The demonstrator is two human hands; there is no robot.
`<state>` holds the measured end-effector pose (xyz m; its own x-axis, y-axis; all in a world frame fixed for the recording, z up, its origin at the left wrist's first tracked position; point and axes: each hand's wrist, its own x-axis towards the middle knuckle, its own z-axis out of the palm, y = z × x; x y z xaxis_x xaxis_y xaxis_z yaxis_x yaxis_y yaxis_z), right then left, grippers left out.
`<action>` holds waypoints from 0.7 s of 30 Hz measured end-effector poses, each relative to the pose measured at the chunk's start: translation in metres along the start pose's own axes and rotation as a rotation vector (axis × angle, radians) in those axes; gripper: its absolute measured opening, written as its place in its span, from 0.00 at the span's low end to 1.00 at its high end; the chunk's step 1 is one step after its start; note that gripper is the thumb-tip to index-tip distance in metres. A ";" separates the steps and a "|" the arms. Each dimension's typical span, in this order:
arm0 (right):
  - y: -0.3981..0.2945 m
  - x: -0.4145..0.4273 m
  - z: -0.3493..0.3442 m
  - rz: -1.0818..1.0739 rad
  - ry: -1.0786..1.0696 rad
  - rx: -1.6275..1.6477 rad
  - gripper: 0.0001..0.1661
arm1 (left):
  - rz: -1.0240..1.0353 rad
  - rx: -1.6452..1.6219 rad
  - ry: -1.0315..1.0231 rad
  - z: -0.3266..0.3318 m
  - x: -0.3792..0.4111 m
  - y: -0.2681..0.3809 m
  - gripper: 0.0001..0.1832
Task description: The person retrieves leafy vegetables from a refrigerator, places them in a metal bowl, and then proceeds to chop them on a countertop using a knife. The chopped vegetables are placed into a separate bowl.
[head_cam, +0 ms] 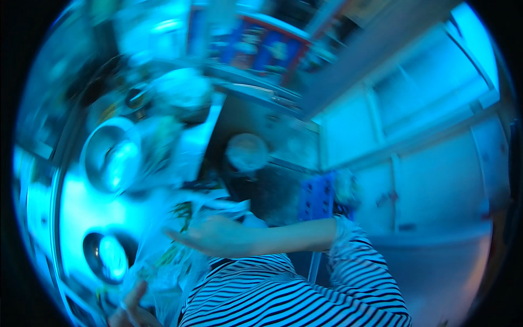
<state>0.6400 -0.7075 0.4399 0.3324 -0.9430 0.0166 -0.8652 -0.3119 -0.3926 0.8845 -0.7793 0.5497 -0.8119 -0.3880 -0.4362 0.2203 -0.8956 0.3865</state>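
A clear plastic bag (163, 282) with green leafy stems inside lies against my striped top, at the edge of a brightly lit counter. My right hand (204, 237) reaches across the bag's upper part, a finger pointing left; blur hides whether it grips the plastic. At the bottom, my left hand (132, 306) is beside the bag's lower part, partly cut off by the picture's rim, and its hold cannot be made out. A metal bowl (112, 255) stands on the counter left of the bag. Farther up is a larger metal bowl (94, 151).
Beyond the larger bowl are plastic bags of greens (163, 135) and a bulging white bag (182, 92). A round pale container (247, 152) stands low past the counter's edge. At the right are a blue plastic crate (316, 196) and pale cabinet doors (437, 180). Blue bins (261, 49) stand at the top.
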 end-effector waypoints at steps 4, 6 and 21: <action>0.057 -0.048 0.036 0.148 -0.087 0.078 0.27 | 0.032 1.018 -0.342 0.062 0.076 -0.038 0.32; 0.068 -0.067 0.047 0.171 -0.081 0.082 0.26 | 0.098 1.334 -0.533 0.073 0.101 -0.051 0.33; 0.277 -0.265 0.172 0.470 0.158 0.446 0.24 | -0.145 2.088 -0.374 0.105 0.359 -0.277 0.37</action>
<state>0.3763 -0.5240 0.1687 -0.1305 -0.9832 -0.1274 -0.6553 0.1820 -0.7331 0.4752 -0.6481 0.3710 -0.8643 -0.0682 -0.4984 -0.3992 0.6957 0.5972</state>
